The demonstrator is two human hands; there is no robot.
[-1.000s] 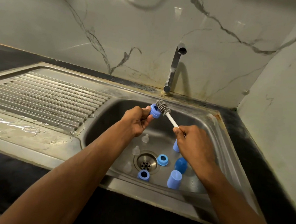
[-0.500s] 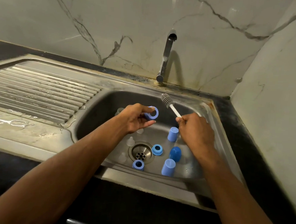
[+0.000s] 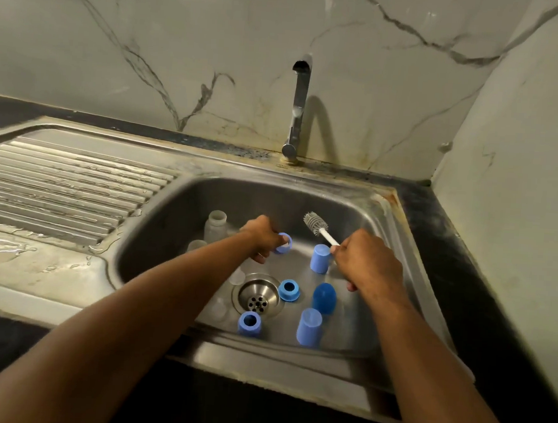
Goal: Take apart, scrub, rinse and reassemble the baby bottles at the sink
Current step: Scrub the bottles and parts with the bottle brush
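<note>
My left hand (image 3: 262, 236) holds a blue screw ring (image 3: 284, 242) low inside the steel sink (image 3: 388, 224). My right hand (image 3: 366, 265) grips the white handle of a small bottle brush (image 3: 316, 225), bristles pointing up and left, apart from the ring. On the sink floor lie two more blue rings (image 3: 288, 289) (image 3: 249, 323), three blue caps (image 3: 320, 258) (image 3: 324, 297) (image 3: 309, 327), and clear teats (image 3: 237, 275) near the drain (image 3: 257, 298). A clear bottle (image 3: 215, 227) stands at the back left, another partly hidden behind my left forearm.
A chrome tap (image 3: 297, 108) stands behind the basin, with no water running. The ribbed draining board (image 3: 60, 188) on the left is wet. Marble walls close in behind and on the right; dark counter edges the sink.
Both hands have dropped lower into the basin. The brush, which touched the ring a second ago, is away from it. The ring is down near the sink floor.
</note>
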